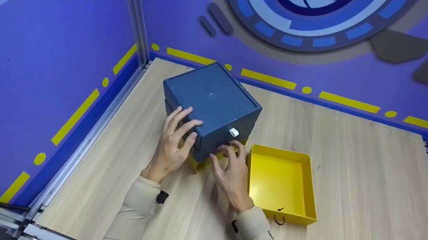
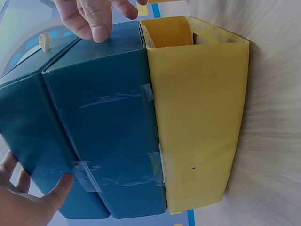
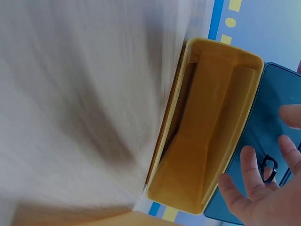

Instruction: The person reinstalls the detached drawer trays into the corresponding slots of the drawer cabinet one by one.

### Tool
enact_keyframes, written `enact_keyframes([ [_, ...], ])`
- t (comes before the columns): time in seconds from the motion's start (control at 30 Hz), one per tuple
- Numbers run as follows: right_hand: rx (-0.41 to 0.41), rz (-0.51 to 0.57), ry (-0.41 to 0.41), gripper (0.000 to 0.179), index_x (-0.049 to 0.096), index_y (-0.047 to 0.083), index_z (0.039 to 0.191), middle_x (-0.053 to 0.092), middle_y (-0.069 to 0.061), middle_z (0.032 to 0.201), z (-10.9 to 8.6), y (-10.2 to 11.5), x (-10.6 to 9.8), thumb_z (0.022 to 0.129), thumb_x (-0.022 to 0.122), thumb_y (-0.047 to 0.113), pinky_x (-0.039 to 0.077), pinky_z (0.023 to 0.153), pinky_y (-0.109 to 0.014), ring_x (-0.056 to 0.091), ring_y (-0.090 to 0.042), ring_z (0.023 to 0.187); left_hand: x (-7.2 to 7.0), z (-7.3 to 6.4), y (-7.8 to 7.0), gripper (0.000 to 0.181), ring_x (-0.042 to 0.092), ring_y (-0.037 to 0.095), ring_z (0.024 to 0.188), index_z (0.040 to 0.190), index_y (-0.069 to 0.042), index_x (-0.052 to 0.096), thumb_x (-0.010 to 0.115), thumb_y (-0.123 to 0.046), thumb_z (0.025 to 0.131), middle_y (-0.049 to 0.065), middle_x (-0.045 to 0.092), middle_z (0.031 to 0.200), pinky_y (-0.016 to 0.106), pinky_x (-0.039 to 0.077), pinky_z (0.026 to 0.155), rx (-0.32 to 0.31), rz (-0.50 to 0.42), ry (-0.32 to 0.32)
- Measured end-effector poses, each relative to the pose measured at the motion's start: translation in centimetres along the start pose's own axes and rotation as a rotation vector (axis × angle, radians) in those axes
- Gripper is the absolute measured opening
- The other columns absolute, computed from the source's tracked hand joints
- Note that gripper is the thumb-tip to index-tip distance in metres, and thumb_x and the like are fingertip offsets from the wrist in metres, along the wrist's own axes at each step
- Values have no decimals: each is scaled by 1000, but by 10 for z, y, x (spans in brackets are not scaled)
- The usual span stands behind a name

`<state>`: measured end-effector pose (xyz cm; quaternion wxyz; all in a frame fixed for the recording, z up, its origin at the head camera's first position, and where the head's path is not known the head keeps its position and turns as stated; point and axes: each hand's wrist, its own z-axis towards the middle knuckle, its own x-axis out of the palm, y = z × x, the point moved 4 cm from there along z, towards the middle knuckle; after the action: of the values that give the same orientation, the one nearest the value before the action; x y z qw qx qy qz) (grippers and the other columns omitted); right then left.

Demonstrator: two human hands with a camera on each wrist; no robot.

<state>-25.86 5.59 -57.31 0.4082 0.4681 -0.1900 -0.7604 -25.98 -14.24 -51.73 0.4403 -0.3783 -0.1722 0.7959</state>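
Observation:
A stack of two dark blue drawer boxes stands on a yellow drawer frame, turned so one corner points toward me. The frame's front is open and its inside shows in the right wrist view. My left hand rests with spread fingers on the upper boxes' left side and top edge. My right hand is at the lower blue box's front, fingers bent and thumb apart from them. A black loop handle stands among its fingertips, overlapping one. A white loop handle sits on the top box's front.
A yellow drawer lies on the wooden table right of the stack, a dark loop on its near side. Clear tape spans the blue boxes' side. Printed walls on metal rails enclose the table.

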Motion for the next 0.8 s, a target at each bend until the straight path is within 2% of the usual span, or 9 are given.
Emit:
enact_keyframes([
  [0.17,-46,-71,-5,34,71,4,120,55,-21,144,-6,2,-11,93,84,19,59,102,-51,66,-36,120,0,0,0,31,31,43,158,134,-19,71,63,-14,104,15,49,162,72,25,125,7,-5,-10],
  [0.37,-66,-199,11,44,70,7,125,59,-24,142,-22,5,-43,87,88,20,58,95,-57,67,-41,118,1,2,0,31,31,45,158,134,-18,72,64,-12,104,16,50,161,73,24,125,23,-12,-20],
  [0.43,-42,-247,42,47,70,7,128,61,-25,142,-30,5,-55,88,88,23,56,97,-60,65,-44,122,0,1,0,31,31,46,158,133,-18,72,63,-12,104,17,50,161,72,23,126,23,-18,-18],
  [0.6,106,-376,155,53,70,5,134,59,-27,147,-53,3,-87,91,85,31,53,104,-63,62,-48,128,-4,-2,2,30,32,48,157,132,-16,72,62,-11,104,19,50,161,73,22,126,19,-18,-22],
  [0.67,142,-415,146,52,72,3,132,60,-28,146,-63,-1,-100,90,86,30,55,101,-62,64,-49,125,-3,-2,1,30,32,49,156,132,-16,72,63,-11,104,19,50,160,74,23,125,21,-16,-23],
  [0.8,166,-440,52,46,75,0,123,70,-26,130,-82,-9,-123,88,89,26,61,87,-57,71,-46,109,0,0,-1,30,32,49,156,132,-16,72,63,-11,103,19,50,160,75,23,124,23,-17,-21],
])
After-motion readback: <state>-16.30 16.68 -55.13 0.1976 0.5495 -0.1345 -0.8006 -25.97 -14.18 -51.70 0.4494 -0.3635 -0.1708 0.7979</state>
